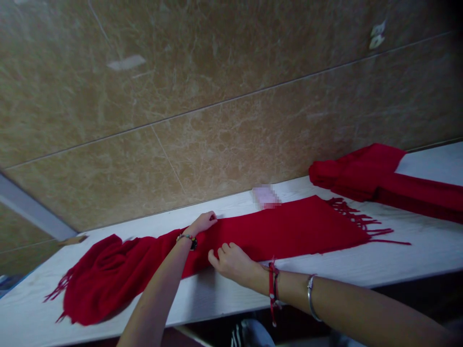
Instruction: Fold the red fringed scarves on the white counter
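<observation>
A long red scarf (289, 231) lies across the white tabletop, flat on the right, with its fringe spread at that end. Its left part is bunched into loose folds, and a little fringe shows there too. My left hand (202, 223), wearing a beaded bracelet, is closed at the scarf's far edge, near where the folds begin. Over the near edge, slightly to the right, my right hand (235, 262) has its fingers curled onto the cloth; its fingertips are partly hidden. Red cords and a silver bangle circle the right wrist and forearm.
More folded red cloth (361, 173) lies at the back right. A small pale, blurred-out item (265, 196) sits by the tiled wall (231, 144). At the far left corner is a flat brown piece (73, 240). The table's near edge (202, 319) runs below my arms.
</observation>
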A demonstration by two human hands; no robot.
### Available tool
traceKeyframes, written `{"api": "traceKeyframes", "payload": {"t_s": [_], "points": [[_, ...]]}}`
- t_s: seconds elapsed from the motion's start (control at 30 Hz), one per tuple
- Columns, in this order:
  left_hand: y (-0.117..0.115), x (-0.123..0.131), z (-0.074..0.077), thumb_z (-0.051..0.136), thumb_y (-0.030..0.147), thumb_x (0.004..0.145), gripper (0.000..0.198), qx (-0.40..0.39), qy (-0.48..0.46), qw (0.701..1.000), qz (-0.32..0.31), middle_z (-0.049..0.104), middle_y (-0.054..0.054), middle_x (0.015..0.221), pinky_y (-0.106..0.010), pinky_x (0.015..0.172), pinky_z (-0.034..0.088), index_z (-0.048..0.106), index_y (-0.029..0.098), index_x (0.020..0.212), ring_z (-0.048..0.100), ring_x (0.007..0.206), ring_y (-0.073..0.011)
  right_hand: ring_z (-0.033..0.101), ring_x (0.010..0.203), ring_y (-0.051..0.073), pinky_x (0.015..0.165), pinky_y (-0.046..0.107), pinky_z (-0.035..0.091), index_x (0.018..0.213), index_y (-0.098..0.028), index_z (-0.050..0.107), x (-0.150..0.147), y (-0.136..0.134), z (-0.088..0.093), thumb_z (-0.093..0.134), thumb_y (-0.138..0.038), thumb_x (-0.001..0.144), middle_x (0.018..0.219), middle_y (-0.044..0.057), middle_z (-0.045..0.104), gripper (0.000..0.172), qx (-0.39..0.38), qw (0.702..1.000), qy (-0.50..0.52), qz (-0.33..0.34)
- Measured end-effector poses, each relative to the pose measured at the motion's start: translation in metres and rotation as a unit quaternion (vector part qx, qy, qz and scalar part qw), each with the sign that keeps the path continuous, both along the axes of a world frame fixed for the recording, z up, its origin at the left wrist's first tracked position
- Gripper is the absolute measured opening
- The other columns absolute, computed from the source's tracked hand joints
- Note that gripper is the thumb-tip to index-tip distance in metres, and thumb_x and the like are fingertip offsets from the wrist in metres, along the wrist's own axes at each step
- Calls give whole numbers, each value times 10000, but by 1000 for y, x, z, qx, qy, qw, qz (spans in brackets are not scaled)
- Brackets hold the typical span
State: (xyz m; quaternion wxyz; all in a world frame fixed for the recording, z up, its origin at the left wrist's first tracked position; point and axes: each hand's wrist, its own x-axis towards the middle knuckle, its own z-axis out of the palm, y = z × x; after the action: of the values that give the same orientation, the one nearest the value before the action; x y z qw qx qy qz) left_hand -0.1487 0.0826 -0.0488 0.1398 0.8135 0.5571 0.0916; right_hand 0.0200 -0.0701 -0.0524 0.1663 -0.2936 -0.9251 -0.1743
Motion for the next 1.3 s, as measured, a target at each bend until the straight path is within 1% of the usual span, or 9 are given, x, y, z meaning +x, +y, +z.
{"api": "traceKeyframes", "payload": {"t_s": [0.1,0.17,0.33,0.5,0.67,0.8,1.0,1.17,1.3], "points": [[0,4,4,506,234,706,116,-15,-51,999,6,623,-14,727,-246,657,419,569,153,760,546,678,-137,544,627,192,462,284,374,841,-62,521,-1,-6,3,441,-60,791,731,126,585,94,-30,999,6,-26],[1,8,10,520,257,704,127,-21,-95,995,8,621,-15,723,-248,665,425,567,148,746,550,685,-136,546,612,192,448,278,376,800,-68,526,4,-9,10,438,-47,782,711,124,580,92,-33,999,7,-26],[8,29,39,530,342,724,240,-11,-216,976,10,617,-28,779,-264,723,423,565,130,834,549,731,-129,559,615,186,448,258,385,861,-64,527,33,-7,45,402,-44,793,727,133,583,144,-2,998,20,-59],[17,78,72,534,347,732,310,-10,-306,952,-12,611,-33,861,-260,738,422,554,137,960,546,754,-119,578,667,196,486,259,400,995,-70,503,83,-6,79,351,-51,817,767,147,595,235,24,991,11,-131],[23,145,93,541,241,722,274,-51,-335,939,-63,629,-36,879,-257,727,428,584,139,973,548,723,-111,585,686,197,499,258,402,1042,-83,491,144,-14,88,369,-59,818,779,142,603,256,44,980,-17,-192],[28,201,92,534,174,707,246,-75,-330,936,-96,650,-39,875,-265,754,420,631,129,928,552,737,-117,586,672,189,505,258,396,1046,-95,497,191,-15,80,388,-62,813,794,141,609,260,41,971,-44,-230],[39,272,77,509,126,706,265,-99,-314,936,-125,667,-47,873,-247,735,427,650,121,930,558,721,-111,594,669,194,511,261,399,1062,-107,505,250,-13,63,381,-56,812,787,134,610,285,33,951,-63,-300],[49,312,64,483,109,714,302,-126,-292,938,-140,679,-40,832,-224,674,438,644,126,969,560,660,-94,607,697,200,525,260,415,1088,-106,508,284,-12,52,386,-49,810,791,140,618,309,-3,939,-79,-335],[53,328,48,487,106,699,304,-144,-262,942,-152,684,-42,801,-215,638,444,655,121,952,569,638,-98,615,682,200,519,261,422,1080,-107,510,299,-9,31,407,-53,804,794,141,623,300,-33,936,-85,-341]]}}
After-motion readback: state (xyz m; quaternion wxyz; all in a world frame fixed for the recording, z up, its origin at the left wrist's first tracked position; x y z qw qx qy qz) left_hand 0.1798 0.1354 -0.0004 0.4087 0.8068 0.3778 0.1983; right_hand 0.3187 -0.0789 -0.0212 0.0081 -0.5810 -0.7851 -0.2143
